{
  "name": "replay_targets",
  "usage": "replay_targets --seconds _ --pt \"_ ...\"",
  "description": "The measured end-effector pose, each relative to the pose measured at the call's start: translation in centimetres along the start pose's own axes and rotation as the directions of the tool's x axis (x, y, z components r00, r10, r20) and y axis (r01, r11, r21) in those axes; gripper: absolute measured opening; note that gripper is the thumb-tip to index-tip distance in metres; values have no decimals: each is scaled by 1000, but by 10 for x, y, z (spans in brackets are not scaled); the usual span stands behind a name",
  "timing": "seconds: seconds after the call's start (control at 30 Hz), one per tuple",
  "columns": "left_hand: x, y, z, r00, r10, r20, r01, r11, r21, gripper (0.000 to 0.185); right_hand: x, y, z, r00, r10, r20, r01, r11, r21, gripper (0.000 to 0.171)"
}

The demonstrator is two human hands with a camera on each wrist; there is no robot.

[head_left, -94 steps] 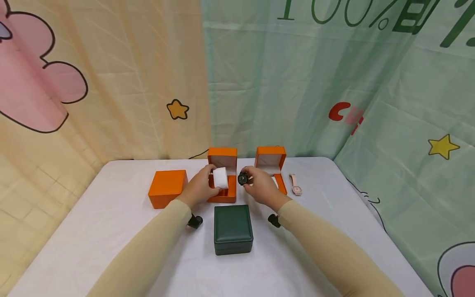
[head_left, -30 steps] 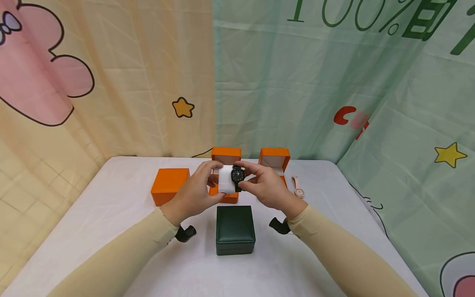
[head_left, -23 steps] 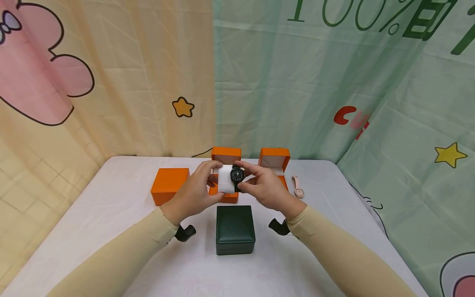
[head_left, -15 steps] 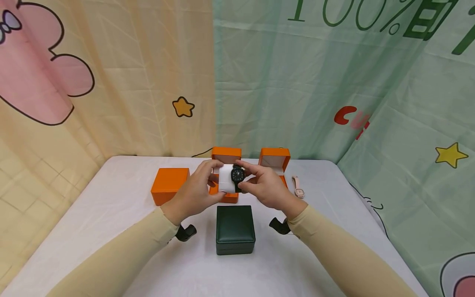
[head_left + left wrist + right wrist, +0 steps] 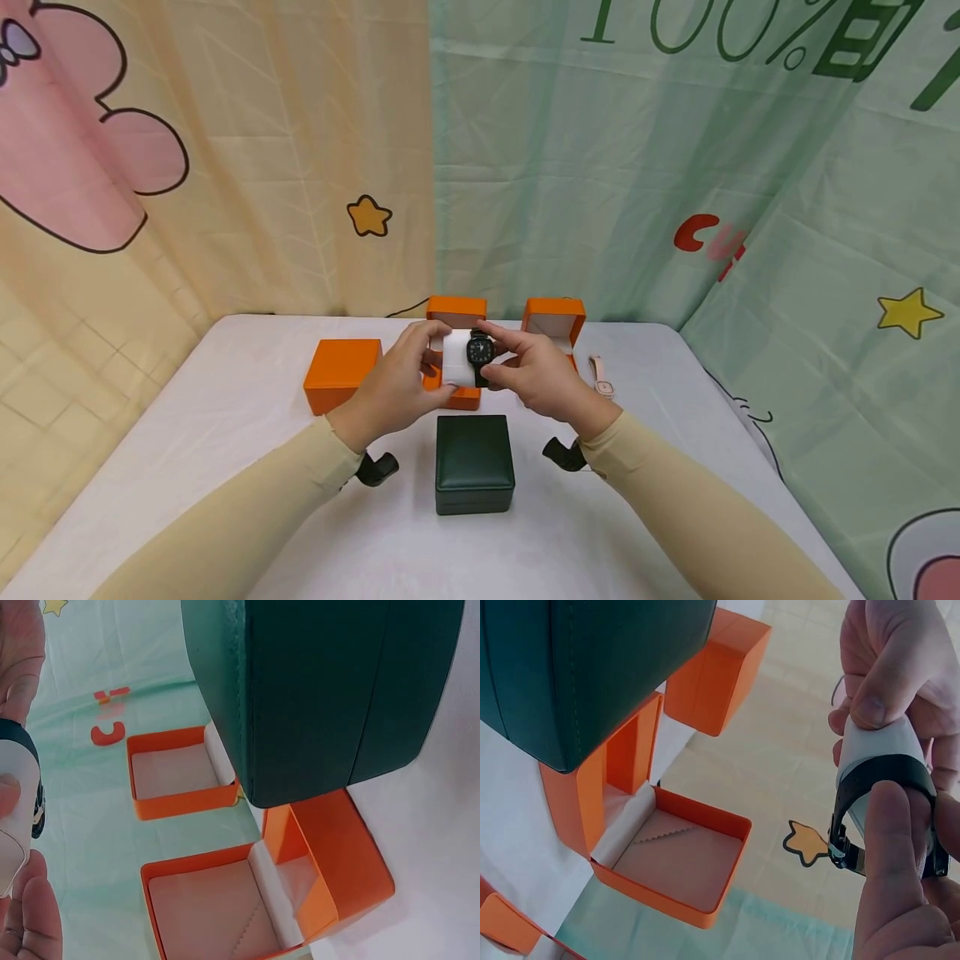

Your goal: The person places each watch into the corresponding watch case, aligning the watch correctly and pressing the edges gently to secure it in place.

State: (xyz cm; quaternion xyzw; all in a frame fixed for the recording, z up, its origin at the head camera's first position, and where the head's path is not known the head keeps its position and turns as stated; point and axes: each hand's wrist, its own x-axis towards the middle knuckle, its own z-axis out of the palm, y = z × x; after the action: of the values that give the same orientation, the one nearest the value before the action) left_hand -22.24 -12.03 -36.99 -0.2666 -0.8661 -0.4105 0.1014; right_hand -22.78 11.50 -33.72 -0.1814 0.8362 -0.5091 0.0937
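Since lifting off the open orange box (image 5: 454, 321), left hand (image 5: 395, 385) grips the white cushion (image 5: 456, 369), right hand (image 5: 536, 379) pinches the black watch (image 5: 479, 352) onto it, barely moving lately

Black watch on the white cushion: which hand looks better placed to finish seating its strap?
Probably the right hand: its fingers already pinch the black watch strap round the white cushion. The left hand grips the cushion, steadying it above the open orange box.
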Motion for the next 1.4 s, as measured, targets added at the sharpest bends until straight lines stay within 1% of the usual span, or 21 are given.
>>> replay_targets --seconds 0.17,0.23,0.33,0.47,0.53,0.6,0.7,0.8,0.9,1.07,1.17,1.27,1.4 --pt "1 0 1 1000 -21 7 21 1000 -6 74 2 -1 3 1000 22 -10 -21 999 47 69" --pt "2 -1 1 1000 -30 6 30 999 -12 74 4 -2 3 1000 31 -1 -31 997 73 70" --pt "3 -2 0 999 -38 -2 38 999 -30 74 4 -2 3 999 41 12 -41 998 54 73" --pt "3 -1 -1 999 -46 -12 46 998 -43 74 3 -2 2 999 26 30 -26 1000 -15 78" --pt "3 0 -1 999 -53 -13 52 998 -43 75 3 -3 3 999 19 32 -18 999 -26 79" --pt "2 -1 -1 998 -57 -16 57 997 -47 74 3 -3 3 999 17 29 -16 1000 -21 79" --pt "2 -2 -1 998 -68 -10 67 995 -77 74 3 -1 3 999 10 30 -10 1000 -9 80" --pt "2 -3 -1 996 -83 9 84 988 -130 74 3 1 1 998 -16 57 17 1000 -12 79" --pt "3 -5 -2 996 -82 18 84 982 -169 73 2 0 -1 995 -65 79 69 997 -43 80" --pt "3 -4 -4 998 -62 12 63 979 -195 73 2 -1 -2 984 -153 95 160 984 -76 80" --pt "3 -2 -6 998 -60 18 62 976 -209 73 1 0 -1 981 -170 94 177 982 -71 79" --pt "3 -1 -8 998 -56 24 60 974 -219 72 0 2 0 979 -184 89 190 980 -56 77" --pt "3 0 -10 997 -68 38 75 966 -247 72 -1 2 -1 978 -187 95 185 982 25 77"
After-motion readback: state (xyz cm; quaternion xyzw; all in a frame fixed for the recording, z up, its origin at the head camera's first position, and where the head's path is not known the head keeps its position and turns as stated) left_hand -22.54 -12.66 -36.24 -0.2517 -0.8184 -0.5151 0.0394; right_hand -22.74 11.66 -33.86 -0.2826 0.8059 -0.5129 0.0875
